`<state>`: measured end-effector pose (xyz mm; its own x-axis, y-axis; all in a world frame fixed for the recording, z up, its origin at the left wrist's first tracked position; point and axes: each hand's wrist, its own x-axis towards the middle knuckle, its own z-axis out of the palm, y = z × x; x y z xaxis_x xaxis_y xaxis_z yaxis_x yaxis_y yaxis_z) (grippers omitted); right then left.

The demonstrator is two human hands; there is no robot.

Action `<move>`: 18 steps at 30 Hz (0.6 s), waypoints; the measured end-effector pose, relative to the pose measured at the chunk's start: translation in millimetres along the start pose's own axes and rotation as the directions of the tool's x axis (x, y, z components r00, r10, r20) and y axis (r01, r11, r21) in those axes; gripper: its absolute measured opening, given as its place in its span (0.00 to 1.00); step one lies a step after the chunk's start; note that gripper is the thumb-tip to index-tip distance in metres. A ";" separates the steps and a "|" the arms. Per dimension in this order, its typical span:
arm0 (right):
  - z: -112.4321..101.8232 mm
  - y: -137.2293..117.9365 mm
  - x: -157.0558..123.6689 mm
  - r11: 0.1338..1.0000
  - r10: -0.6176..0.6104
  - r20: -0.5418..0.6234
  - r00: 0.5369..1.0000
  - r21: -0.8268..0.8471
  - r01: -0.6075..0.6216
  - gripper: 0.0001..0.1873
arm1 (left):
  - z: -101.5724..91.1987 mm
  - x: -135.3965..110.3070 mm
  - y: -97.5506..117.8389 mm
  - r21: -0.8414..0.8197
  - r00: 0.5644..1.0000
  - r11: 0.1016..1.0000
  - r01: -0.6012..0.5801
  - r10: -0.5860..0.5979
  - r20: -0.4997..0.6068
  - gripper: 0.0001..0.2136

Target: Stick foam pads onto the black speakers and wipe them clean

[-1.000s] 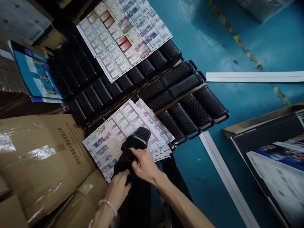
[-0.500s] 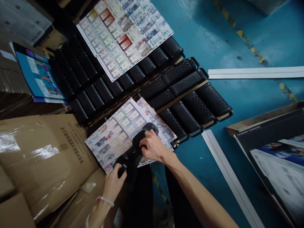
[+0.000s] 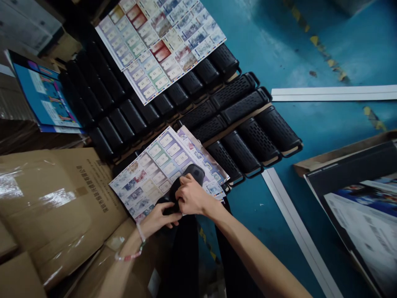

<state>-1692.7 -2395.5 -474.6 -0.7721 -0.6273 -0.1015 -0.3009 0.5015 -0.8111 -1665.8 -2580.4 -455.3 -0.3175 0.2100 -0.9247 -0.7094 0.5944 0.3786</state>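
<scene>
Head view, looking down on a blue painted floor [image 3: 279, 49] where rows of black perforated cases [image 3: 257, 128] lie side by side on strips of cardboard. The black perforated case in hand [image 3: 194, 174] sits over the near stack of printed card sheets [image 3: 145, 174], at the near edge of the rows. The right hand [image 3: 194, 196] wraps over its body in a closed grip, and the left hand [image 3: 159, 219] closes around it from the near left, a beaded bracelet [image 3: 130, 252] on that wrist; the lower end of the case is hidden by the hands. As things lie, two lots of sheets are on the rows: the far sheets [image 3: 155, 45] cover the far end, the near stack overlaps the near end, and the cases at right and in the middle are bare. Taped cardboard boxes [image 3: 52, 207] fill the near left, blue printed sheets [image 3: 40, 91] lie at far left, white strips [image 3: 331, 93] lie on the floor at right, and an open box of printed material [image 3: 350, 207] sits at near right
</scene>
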 end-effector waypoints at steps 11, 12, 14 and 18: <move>53.1 104.0 -112.4 0.313 0.948 -0.316 -0.022 0.946 -0.088 0.19 | 9.7 3.9 2.4 0.114 0.998 0.991 0.063 -0.061 -0.018 0.24; 62.0 128.0 -131.7 0.219 0.971 -0.224 -0.087 0.974 -0.060 0.16 | 9.8 3.8 1.5 0.133 0.997 0.988 0.073 -0.070 -0.029 0.24; 78.5 172.9 -163.9 0.037 0.987 -0.034 -0.154 0.999 0.017 0.13 | 9.8 5.0 0.5 0.165 0.995 0.982 0.093 -0.087 -0.039 0.25; 104.3 236.3 -191.7 -0.219 0.969 0.237 -0.073 0.955 0.198 0.14 | 9.9 10.2 -0.4 0.189 0.988 0.970 0.152 -0.141 -0.068 0.26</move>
<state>-1557.4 -2218.8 -706.9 -0.1024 0.3902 -0.9150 0.4477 -0.8033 -0.3927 -1662.6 -2570.8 -465.2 -0.2560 0.0709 -0.9641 -0.6173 0.7555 0.2195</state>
